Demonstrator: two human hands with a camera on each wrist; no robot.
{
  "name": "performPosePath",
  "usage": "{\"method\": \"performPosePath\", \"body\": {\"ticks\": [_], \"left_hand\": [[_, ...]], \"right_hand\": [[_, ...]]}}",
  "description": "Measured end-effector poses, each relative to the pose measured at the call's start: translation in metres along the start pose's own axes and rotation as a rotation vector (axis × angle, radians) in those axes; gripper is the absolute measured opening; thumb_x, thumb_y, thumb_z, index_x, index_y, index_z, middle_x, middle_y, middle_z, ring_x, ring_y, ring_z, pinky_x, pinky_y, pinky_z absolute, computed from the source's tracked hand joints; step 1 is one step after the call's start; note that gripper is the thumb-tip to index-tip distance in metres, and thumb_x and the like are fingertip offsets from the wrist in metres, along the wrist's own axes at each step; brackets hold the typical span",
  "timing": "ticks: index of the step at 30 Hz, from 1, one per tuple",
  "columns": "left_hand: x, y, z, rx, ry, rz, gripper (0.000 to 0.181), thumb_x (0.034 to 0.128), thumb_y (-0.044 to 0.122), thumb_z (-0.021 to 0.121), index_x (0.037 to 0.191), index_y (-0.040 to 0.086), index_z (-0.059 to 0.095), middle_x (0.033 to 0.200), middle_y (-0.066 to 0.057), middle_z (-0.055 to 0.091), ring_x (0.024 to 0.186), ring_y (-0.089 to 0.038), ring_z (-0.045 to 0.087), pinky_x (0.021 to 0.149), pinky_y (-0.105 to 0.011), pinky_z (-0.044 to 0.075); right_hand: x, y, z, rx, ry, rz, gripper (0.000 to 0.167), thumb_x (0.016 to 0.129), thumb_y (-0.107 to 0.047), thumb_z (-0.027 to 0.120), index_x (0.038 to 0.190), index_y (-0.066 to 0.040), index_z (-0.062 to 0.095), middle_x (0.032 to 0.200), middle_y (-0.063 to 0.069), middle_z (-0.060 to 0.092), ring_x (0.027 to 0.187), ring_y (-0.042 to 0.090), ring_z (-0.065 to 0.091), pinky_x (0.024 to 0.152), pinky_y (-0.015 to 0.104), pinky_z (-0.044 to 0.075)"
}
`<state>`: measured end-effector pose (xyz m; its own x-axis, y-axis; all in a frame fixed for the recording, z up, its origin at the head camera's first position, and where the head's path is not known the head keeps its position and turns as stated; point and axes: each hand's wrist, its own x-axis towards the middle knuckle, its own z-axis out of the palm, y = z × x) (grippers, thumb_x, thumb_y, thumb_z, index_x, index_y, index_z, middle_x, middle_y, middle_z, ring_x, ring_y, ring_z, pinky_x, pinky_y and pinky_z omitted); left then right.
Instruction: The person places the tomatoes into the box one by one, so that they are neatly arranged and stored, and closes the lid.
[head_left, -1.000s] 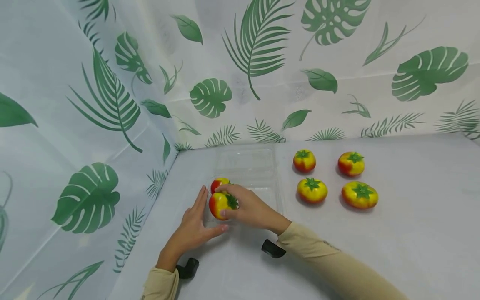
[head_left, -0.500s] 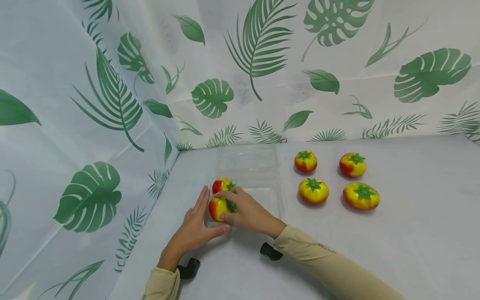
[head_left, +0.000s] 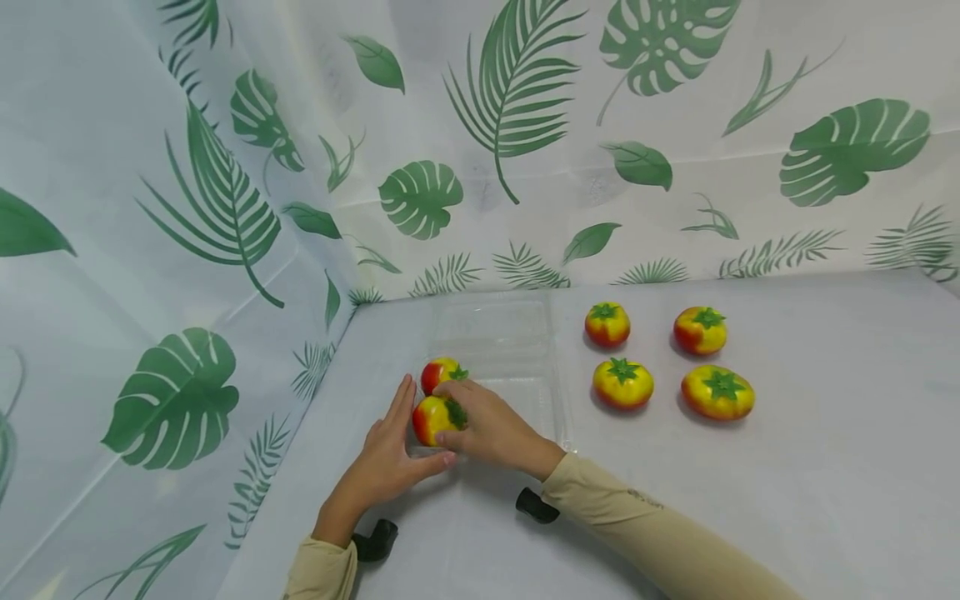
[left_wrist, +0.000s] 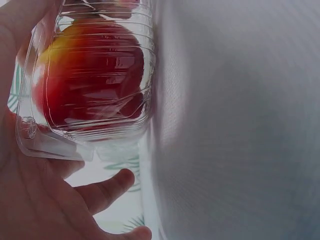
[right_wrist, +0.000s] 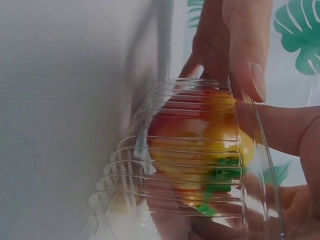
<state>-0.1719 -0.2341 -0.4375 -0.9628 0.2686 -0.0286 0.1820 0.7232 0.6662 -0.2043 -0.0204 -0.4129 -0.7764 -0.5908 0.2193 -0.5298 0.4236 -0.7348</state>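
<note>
**Left hand [head_left: 384, 460] flat, right hand [head_left: 491, 425] gripping**

Both arms reach forward from the lower edge of the head view, beige sleeves ending short of bare wrists. The left forearm [head_left: 324, 567] shows only its cuff end; above the left wrist [head_left: 333, 518], the fingers [head_left: 397, 410] extend straight and away, while the left thumb [head_left: 431, 464] stands out sideways, toward the other hand. The right forearm [head_left: 660, 533] slants in from the lower right. Beyond the right wrist [head_left: 542, 457], the right hand bends its fingers over, with the right thumb [head_left: 453, 440] opposing them in a pinch. The two thumb tips lie near each other.
</note>
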Motion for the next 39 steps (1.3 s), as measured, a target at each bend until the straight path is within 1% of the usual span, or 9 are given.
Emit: {"method": "performPosePath", "body": {"ticks": [4,11,20,29,35,39], "left_hand": [[0.000,0.000,0.000,0.000,0.003,-0.009,0.125,0.0900,0.062,0.078,0.172,0.006,0.002,0.180,-0.005,-0.005,0.162,-0.042,0.012,0.121,-0.077,0.004],[0.001,0.000,0.000,0.012,-0.002,-0.011,0.126,0.0900,0.063,0.078,0.172,0.005,0.002,0.180,-0.006,-0.005,0.162,-0.041,0.012,0.121,-0.077,0.004],[-0.001,0.003,0.001,0.017,-0.002,-0.013,0.125,0.0903,0.062,0.078,0.172,0.006,0.002,0.180,-0.006,-0.005,0.162,-0.040,0.012,0.120,-0.079,0.003],[-0.002,0.002,0.002,0.003,0.012,-0.023,0.127,0.0889,0.062,0.080,0.173,0.008,0.001,0.180,-0.005,-0.005,0.163,-0.039,0.011,0.120,-0.078,0.002],[-0.001,0.003,0.003,0.015,0.008,-0.030,0.127,0.0889,0.063,0.079,0.173,0.007,0.002,0.180,-0.007,-0.004,0.162,-0.040,0.011,0.120,-0.078,0.002],[-0.001,0.003,0.002,0.012,0.008,-0.030,0.127,0.0894,0.061,0.080,0.173,0.008,0.000,0.180,-0.007,-0.006,0.162,-0.040,0.011,0.120,-0.078,0.003]], "right_hand": [[0.000,-0.001,0.001,0.018,0.004,0.024,0.051,0.095,-0.010,0.082,0.137,0.006,0.059,0.133,0.017,0.065,0.116,0.032,0.062,0.108,0.051,0.051],[0.000,-0.002,-0.001,0.013,-0.009,0.040,0.048,0.095,-0.012,0.080,0.137,0.003,0.060,0.135,0.017,0.065,0.118,0.031,0.062,0.108,0.050,0.051],[-0.003,-0.001,-0.004,0.017,-0.019,0.056,0.043,0.096,-0.014,0.076,0.136,-0.002,0.062,0.128,0.014,0.064,0.109,0.027,0.060,0.099,0.046,0.055],[-0.004,-0.002,-0.006,0.007,-0.024,0.055,0.047,0.097,-0.016,0.075,0.139,-0.001,0.062,0.132,0.018,0.063,0.112,0.030,0.061,0.100,0.050,0.054],[-0.004,-0.002,-0.009,-0.012,-0.020,0.100,0.054,0.097,-0.019,0.077,0.143,0.002,0.059,0.135,0.021,0.060,0.111,0.031,0.062,0.100,0.049,0.056],[-0.005,-0.006,-0.016,-0.027,-0.006,0.114,0.058,0.098,-0.022,0.076,0.147,0.002,0.056,0.135,0.021,0.059,0.108,0.030,0.063,0.098,0.048,0.057]]}}
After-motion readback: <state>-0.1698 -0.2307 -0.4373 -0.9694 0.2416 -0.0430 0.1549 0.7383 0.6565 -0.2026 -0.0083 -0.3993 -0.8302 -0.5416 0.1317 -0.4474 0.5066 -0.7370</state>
